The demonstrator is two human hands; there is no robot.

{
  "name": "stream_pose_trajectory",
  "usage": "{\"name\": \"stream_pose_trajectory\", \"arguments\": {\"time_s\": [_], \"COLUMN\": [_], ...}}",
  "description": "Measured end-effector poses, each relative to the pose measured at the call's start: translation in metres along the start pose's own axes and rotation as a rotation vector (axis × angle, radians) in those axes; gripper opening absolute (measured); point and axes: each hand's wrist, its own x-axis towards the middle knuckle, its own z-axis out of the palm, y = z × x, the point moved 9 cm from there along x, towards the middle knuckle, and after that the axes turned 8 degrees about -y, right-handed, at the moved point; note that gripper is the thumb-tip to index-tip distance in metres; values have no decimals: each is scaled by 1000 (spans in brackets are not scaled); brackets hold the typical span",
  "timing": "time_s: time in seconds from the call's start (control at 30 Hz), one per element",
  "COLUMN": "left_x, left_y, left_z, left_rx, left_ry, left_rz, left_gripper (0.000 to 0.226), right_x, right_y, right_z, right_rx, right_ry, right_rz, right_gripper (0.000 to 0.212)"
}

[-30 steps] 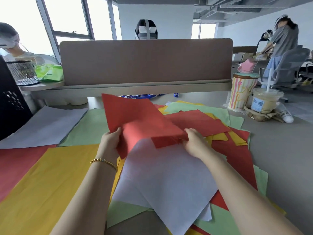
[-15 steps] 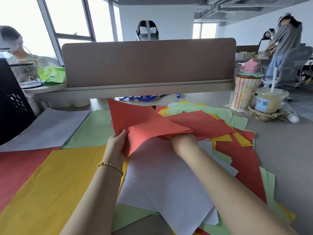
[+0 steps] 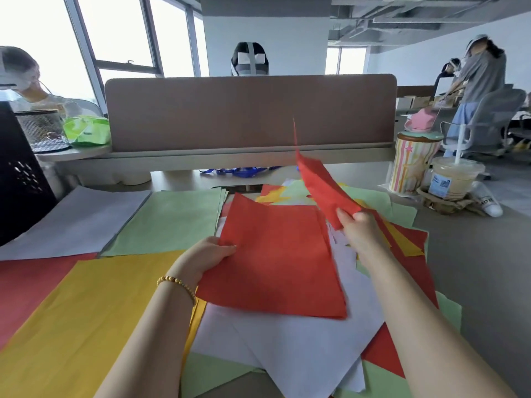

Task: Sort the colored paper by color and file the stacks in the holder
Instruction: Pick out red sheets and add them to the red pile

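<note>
Red paper fills both your hands. Your left hand [image 3: 211, 255] pinches the left edge of a flat red sheet [image 3: 275, 259] held over the mixed pile [image 3: 301, 349] of white, green, yellow and red sheets. Your right hand [image 3: 359, 228] grips the lower corner of a second red sheet [image 3: 321, 185], raised and tilted on edge above the pile. Sorted stacks lie to your left: yellow stack [image 3: 86, 311], green stack [image 3: 169, 219], white stack [image 3: 77, 216] and red stack [image 3: 26, 285]. A black holder [image 3: 17, 179] stands at the far left of the desk [image 3: 474, 268].
</note>
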Motion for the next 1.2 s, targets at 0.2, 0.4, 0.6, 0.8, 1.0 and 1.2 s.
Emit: {"name": "stream_pose_trajectory", "arguments": {"time_s": [0.2,0.4,0.6,0.8,1.0,1.2], "left_x": [1,4,4,-12,-7,-2], "left_y": [-5,13,5,38,12,29], "left_z": [-8,4,-3,-7,20,20], "left_rx": [-199,-545,-172,-531,-375,-49], "left_ry": [63,-62,60,50,-122,7], "left_rz": [-28,17,139,401,93,248], "left_gripper": [24,60,24,28,13,21], "right_x": [-20,-28,-9,9,-12,-19], "right_y": [-10,-9,0,36,27,25], "right_z": [56,56,46,29,45,46], "right_rx": [-258,-389,-208,-96,332,87], "right_ry": [-531,-672,-520,-292,-515,-451], "right_rz": [-123,-31,12,206,277,297], "right_gripper": [43,45,67,56,35,21]}}
